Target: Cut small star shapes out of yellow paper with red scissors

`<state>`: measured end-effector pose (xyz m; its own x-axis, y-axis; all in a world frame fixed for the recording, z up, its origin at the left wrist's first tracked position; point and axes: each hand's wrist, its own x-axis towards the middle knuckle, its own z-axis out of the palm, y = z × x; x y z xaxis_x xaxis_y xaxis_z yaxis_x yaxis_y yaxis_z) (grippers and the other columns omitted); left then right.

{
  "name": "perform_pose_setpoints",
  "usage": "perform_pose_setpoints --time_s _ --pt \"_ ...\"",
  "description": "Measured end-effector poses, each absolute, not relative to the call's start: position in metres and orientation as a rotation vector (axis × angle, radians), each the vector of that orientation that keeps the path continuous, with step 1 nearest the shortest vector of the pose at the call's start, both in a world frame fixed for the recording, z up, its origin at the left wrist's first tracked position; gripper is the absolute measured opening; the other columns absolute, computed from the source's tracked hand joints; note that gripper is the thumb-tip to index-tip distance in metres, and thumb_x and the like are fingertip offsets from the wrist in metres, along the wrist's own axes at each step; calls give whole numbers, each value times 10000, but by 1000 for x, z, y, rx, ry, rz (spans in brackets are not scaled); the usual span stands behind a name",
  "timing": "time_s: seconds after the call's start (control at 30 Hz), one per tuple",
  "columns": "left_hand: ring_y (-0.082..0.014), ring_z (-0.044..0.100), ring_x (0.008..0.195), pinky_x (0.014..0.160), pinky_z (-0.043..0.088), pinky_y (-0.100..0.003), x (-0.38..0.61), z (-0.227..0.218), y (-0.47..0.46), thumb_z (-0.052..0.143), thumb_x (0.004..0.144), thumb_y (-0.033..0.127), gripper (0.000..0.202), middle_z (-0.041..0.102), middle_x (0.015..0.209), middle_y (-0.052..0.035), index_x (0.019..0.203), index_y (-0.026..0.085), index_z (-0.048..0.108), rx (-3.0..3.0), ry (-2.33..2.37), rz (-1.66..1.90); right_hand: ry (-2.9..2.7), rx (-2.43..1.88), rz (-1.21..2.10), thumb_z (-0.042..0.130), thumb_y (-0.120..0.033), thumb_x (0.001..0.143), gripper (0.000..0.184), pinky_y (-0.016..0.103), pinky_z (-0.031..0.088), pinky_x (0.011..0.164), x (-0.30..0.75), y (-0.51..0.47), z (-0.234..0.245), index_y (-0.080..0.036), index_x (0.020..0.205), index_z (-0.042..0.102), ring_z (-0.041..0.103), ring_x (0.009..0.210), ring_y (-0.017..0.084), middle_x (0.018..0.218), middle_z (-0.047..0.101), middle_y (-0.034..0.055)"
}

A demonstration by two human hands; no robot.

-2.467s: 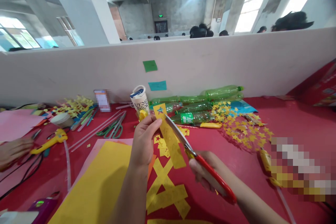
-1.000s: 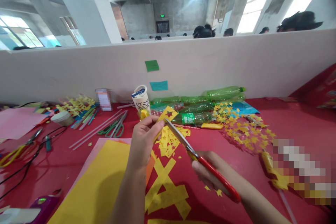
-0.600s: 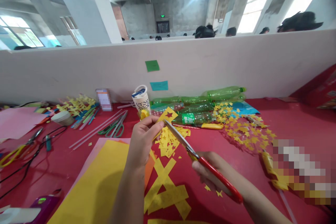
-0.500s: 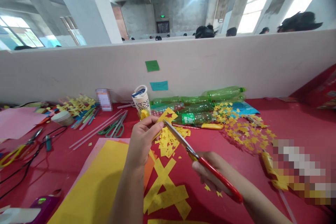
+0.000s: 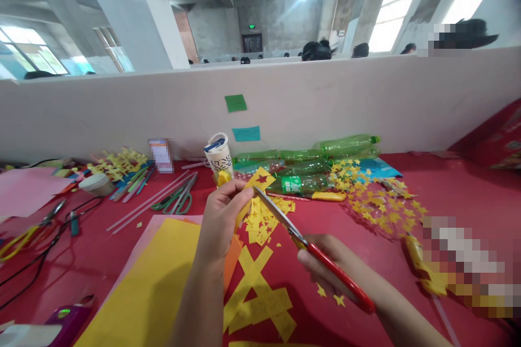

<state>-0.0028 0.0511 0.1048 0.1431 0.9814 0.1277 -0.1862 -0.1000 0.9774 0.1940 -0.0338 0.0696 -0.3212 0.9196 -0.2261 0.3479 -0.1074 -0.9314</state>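
Between the thumb and fingers of my left hand (image 5: pixel 222 217) is a yellow paper strip (image 5: pixel 257 176) with a star-shaped hole near its top end. My right hand (image 5: pixel 325 263) grips red-handled scissors (image 5: pixel 334 268). Their blades point up and left, with the tips at the strip beside my left thumb. Below the strip lies a pile of yellow paper scraps (image 5: pixel 260 222), some with star-shaped holes. Closer to me, several yellow paper strips (image 5: pixel 260 303) cross one another. Two small yellow stars (image 5: pixel 339 300) lie under my right hand.
Green plastic bottles (image 5: pixel 345 146) and a white cup (image 5: pixel 218 157) stand along the white partition (image 5: pixel 325 97). Yellow stars (image 5: pixel 378 200) spread at right. On the left are yellow sheets (image 5: pixel 142 282), green-handled scissors (image 5: pixel 179 198), yellow-handled scissors (image 5: pixel 24 241), a black cable (image 5: pixel 44 252) and a purple device (image 5: pixel 69 320).
Almost nothing differs. Both hands, the strip and the scissors keep their places, and the view has shifted very slightly.
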Motion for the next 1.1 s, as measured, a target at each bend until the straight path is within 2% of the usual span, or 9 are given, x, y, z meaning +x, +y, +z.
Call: perform_pose_setpoints --time_s 0.17,0.37,0.7,0.87,1.0,1.1 --pt "-53 382 426 373 295 -141 -3 105 51 629 784 251 123 479 521 49 694 173 594 1257 921 1271 -1639 -1423 1461 426 -717 821 543 169 252 367 193 -34 72 -196 671 406 363 399 60 498 397 -69" --pt "-34 319 393 360 239 -141 -5 104 53 623 788 248 136 457 495 57 682 168 592 1275 953 1259 -1636 -1440 1486 413 -707 837 537 159 238 356 195 -35 69 -193 680 408 353 376 46 498 423 -69" --pt "-43 360 418 363 273 -130 -2 100 54 622 799 272 153 461 511 57 686 172 596 1263 971 1277 -1674 -1422 1449 410 -690 850 519 160 227 351 197 -33 70 -201 676 383 371 379 47 493 397 -77" --pt "-50 397 417 380 309 -142 0 100 53 649 787 285 128 512 531 51 722 181 612 1210 951 1260 -1686 -1401 1454 484 -634 853 482 166 262 374 201 -30 72 -201 665 388 414 408 62 493 433 -65" --pt "-86 479 501 471 384 -182 3 99 53 701 730 279 119 538 574 34 724 177 641 1128 916 1301 -1684 -1438 1378 512 -615 849 463 169 247 376 203 -30 69 -198 679 405 411 411 62 501 430 -69" --pt "-111 501 542 510 391 -210 6 99 52 696 723 288 119 541 585 27 700 183 647 1134 889 1303 -1651 -1411 1394 521 -623 839 465 167 245 375 203 -31 69 -201 686 399 394 409 59 504 421 -73"
